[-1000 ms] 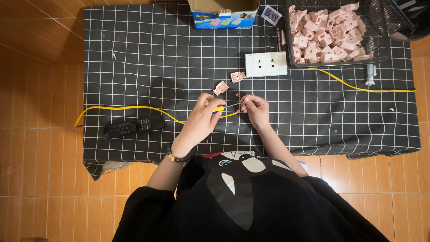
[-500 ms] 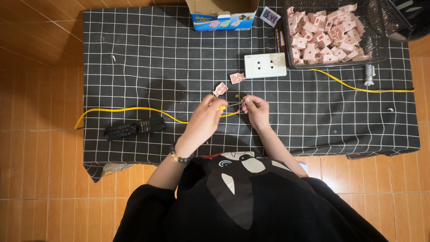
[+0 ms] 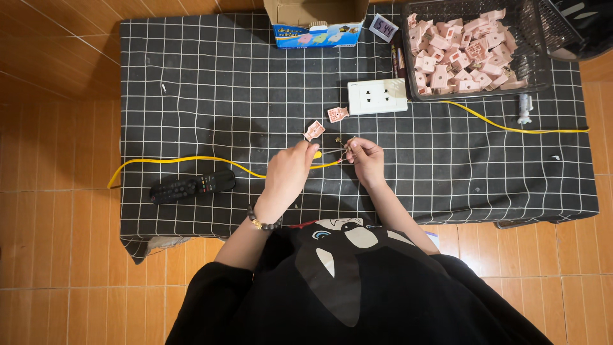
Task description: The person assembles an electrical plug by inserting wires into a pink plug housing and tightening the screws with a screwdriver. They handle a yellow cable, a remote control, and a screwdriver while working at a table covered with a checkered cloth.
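My left hand (image 3: 290, 174) pinches the end of a yellow cable (image 3: 185, 160) that trails left across the black checked cloth (image 3: 223, 96). My right hand (image 3: 365, 160) holds the bare wire strands (image 3: 341, 151) coming out of that cable end, fingers closed on them. The two hands are close together over the middle of the low table. Two small pink plastic parts (image 3: 314, 130) (image 3: 337, 114) lie just beyond the hands. A white double wall socket (image 3: 377, 96) sits behind them.
A black remote control (image 3: 191, 186) lies left of my hands. A black wire basket (image 3: 476, 48) full of pink parts stands at the back right, a cardboard box (image 3: 316, 19) at the back middle. Another yellow cable (image 3: 511, 124) runs right. Tiled floor surrounds the table.
Both hands stay at the cable end with only small finger shifts; the left hand has slid slightly along the cable. Nothing else has moved.
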